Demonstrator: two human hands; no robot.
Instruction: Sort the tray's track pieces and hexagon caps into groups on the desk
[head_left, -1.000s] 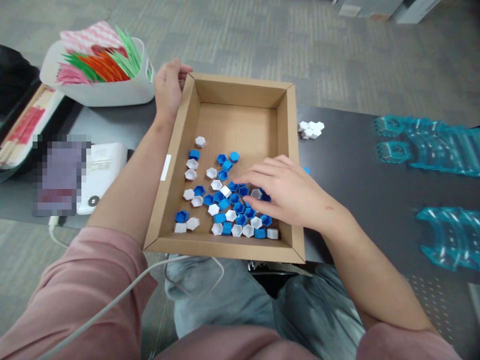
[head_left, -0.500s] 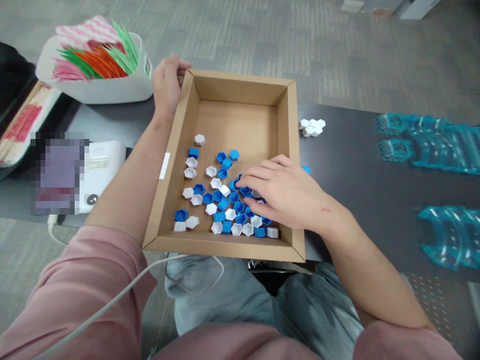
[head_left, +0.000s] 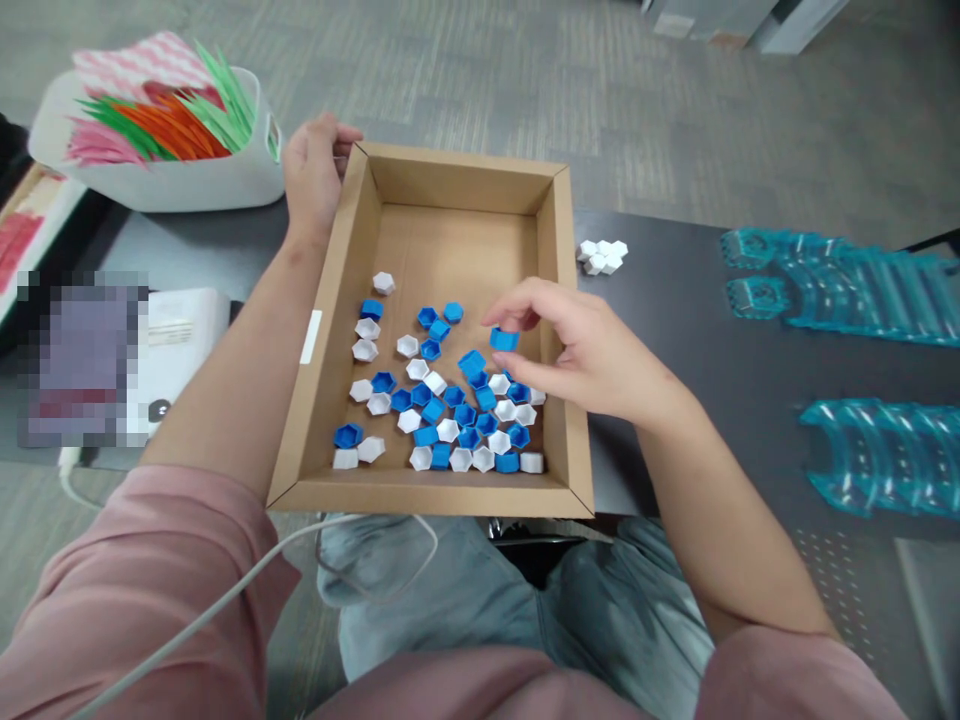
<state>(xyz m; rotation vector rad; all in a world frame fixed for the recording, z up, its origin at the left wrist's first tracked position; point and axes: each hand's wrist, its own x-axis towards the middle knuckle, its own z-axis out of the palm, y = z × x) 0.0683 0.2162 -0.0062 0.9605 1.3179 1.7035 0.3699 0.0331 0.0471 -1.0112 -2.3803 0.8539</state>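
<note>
A shallow cardboard box (head_left: 559, 300) lies on a dark table, tipped toward me. Several small blue and white hexagonal caps (head_left: 439, 415) are heaped in its near half. My right hand (head_left: 577, 350) hovers over the pile, thumb and fingers pinched on one blue hexagonal cap (head_left: 504, 339) lifted clear of the rest. My left hand (head_left: 311, 170) grips the box's far left corner, fingers curled over the rim.
A small cluster of white caps (head_left: 602, 256) lies on the table right of the box. Teal plastic curved pieces (head_left: 840, 290) sit at the right. A white bin with coloured paper strips (head_left: 161, 130) stands at the far left, with a white device (head_left: 176, 340) nearer me.
My right hand was flat on the pile of caps; it has risen and now pinches a blue cap above it. My left hand stays on the box corner.
</note>
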